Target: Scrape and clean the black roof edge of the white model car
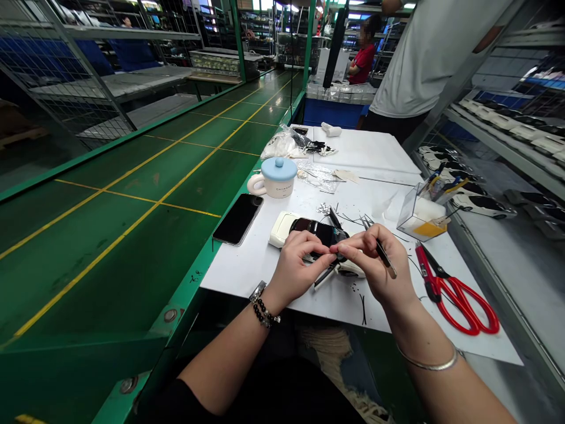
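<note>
A white model car (282,227) with a dark roof and an open door lies on the white sheet (260,271), partly hidden behind my hands. My left hand (298,262) pinches thumb and forefinger together over the car's near side; whatever is between them is too small to make out. Facing it, my right hand (382,262) has its thumb and forefinger closed at almost the same spot, fingertips nearly touching the left ones. Metal tweezers (385,257) are tucked in the right hand, slanting across the fingers. Thin black strips (363,309) and tiny dark bits lie around the car.
On the left are a phone (238,219) and a lidded mug (279,179). Red-handled scissors (468,303), a red cutter (426,271) and a clear box of tools (421,215) lie right. Plastic bags (282,143) sit behind. A person in grey (424,65) stands near shelved model cars (483,203).
</note>
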The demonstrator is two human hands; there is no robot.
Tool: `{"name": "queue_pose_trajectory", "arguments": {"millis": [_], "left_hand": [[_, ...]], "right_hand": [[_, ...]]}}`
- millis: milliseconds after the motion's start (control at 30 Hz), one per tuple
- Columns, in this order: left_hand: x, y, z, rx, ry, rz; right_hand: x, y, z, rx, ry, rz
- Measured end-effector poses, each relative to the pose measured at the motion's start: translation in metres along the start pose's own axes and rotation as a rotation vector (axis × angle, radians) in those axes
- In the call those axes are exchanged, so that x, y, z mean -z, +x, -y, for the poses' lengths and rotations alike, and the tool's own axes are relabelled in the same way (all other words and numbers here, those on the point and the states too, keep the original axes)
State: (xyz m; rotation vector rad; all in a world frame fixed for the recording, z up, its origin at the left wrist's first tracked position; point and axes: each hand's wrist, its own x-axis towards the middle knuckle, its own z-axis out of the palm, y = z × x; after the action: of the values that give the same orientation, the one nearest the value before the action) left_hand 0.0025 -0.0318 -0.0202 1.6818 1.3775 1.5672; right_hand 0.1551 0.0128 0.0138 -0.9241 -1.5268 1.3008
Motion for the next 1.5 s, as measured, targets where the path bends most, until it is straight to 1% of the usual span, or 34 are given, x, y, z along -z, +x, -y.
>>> {"name": "queue_pose_trajectory", "arguments": {"millis": [367,700,1000,1233,1500], "left_hand": [[0.0011,0.0002,-0.0003,0.07,-0.064,0.024],[0.0033,0.0033,0.0015,0.168,-0.176,0.113],[0.0031,0.0031,0.006,0.24,-0.341,0.172],[0.0022,0.0033,0.0051,0.299,-0.43,0.159],[0.0034,0.0038,0.0054,0.337,-0.463,0.163]], "right_hand": [[0.0003,-0.0015,0.0008,-0.006,0.011,0.002],[-0.0014,-0.0002,-0.0011,0.012,0.04,0.008],[0.0009,-0.0005,-0.0017,0.003,0.039,0.016],[-0.0008,-0.0016,-0.0023,-0.004,0.033,0.031],[-0.0018,-0.001,-0.0046,-0.007,0.038,0.045]]}}
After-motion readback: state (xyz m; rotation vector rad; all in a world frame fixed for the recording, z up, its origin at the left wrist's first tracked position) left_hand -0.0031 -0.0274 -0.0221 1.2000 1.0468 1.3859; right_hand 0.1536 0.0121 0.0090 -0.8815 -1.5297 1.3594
